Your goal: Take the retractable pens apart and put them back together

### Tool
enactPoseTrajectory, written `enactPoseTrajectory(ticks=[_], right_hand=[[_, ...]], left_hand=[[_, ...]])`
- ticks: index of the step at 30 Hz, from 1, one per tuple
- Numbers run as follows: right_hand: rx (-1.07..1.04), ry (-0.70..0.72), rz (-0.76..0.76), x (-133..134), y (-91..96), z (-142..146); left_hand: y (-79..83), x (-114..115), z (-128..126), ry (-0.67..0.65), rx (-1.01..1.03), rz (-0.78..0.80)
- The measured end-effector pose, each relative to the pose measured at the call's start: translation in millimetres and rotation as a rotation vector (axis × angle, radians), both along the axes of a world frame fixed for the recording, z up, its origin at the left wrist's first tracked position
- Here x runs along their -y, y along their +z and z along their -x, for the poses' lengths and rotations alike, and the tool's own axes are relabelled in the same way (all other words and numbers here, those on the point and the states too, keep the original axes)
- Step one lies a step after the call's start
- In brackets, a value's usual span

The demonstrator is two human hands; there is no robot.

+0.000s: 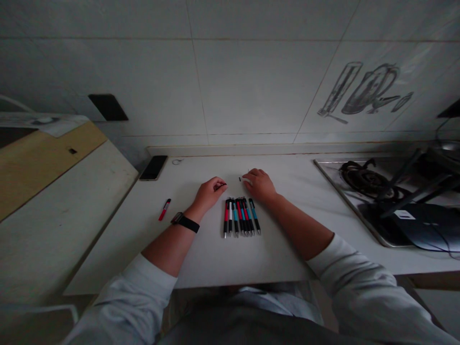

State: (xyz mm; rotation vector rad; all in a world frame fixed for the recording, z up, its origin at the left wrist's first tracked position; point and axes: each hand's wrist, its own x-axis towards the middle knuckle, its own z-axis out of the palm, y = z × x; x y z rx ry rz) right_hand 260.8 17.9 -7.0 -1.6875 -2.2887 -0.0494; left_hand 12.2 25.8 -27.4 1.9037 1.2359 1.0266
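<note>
Centre of the frame, and the left hand [211, 194] pinches a small dark piece [223, 185] between its fingertips. Over to the right hand [259, 184]: fingers curled low by the counter, a black bit [239, 179] just beside them; whether they grip anything, I can't tell. Below both, the pens [239, 211] lie in a row. Looks like small-part handling now, and the next move seems to call for a light, exact pinch.
</note>
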Motion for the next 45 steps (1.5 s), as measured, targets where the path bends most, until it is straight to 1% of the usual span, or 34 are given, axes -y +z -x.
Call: enactPoseTrajectory(ticks=[3, 7, 10, 14, 18, 25, 32, 34, 37, 40, 45], right_hand=[[0.073, 0.076, 0.009, -0.5, -1.1, 8.8], [0.151, 0.092, 0.034, -3.3, 1.7, 21.0], [0.185, 0.113, 0.062, -10.9, 6.2, 28.7], [0.201, 0.143, 0.095, -25.3, 10.0, 39.6], [0.211, 0.139, 0.094, -35.4, 9.1, 50.6], [0.169, 0.137, 0.078, -37.4, 4.0, 51.5], [0.158, 0.152, 0.085, -30.9, 8.8, 51.7], [0.115, 0.148, 0.063, -28.9, 12.0, 48.8], [-0.017, 0.133, -0.012, -21.7, 16.0, 39.2], [-0.178, 0.177, -0.061, -4.2, 16.8, 28.8], [-0.31, 0.337, -0.013, 32.5, 13.8, 24.5]], left_hand=[[0.3, 0.4, -1.0, 0.016, 0.007, 0.006], [-1.7, -0.4, -1.4, 0.029, 0.012, 0.004], [-3.1, -1.6, -1.1, 0.03, 0.016, -0.007], [-1.5, -1.1, -1.0, 0.032, 0.015, 0.003], [0.8, 0.8, -1.5, 0.036, 0.002, 0.013], [-1.1, -0.4, -1.2, 0.036, 0.009, -0.008], [-5.2, -2.6, 0.0, 0.029, 0.014, -0.013], [-5.9, -3.6, 0.5, 0.025, 0.02, -0.012], [-3.8, -3.1, 0.7, 0.022, 0.033, -0.004], [2.4, 2.8, -0.9, 0.003, 0.025, -0.028], [16.4, 22.9, -8.8, -0.132, -0.033, -0.09]])
